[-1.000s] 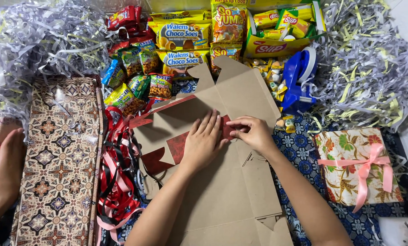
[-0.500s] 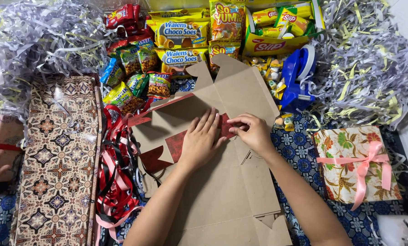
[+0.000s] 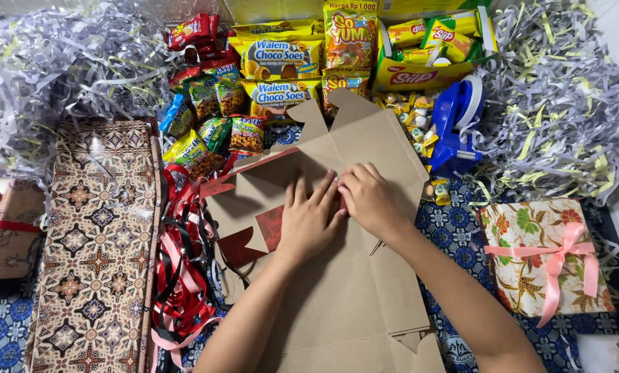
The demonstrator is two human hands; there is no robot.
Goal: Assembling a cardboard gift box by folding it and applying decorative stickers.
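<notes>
Pressing flat, the left hand point(image 3: 309, 221) and right hand point(image 3: 370, 200) lie open, fingertips touching, on the brown cardboard box blank point(image 3: 337, 304) stretching back toward the wrists.

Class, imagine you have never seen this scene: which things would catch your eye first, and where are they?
At centre, the left hand and right hand press flat on an unfolded brown cardboard box. Behind it lie bright snack packets. A wrapped gift with a pink ribbon sits at the right, and shredded paper fills the far corners.
</notes>
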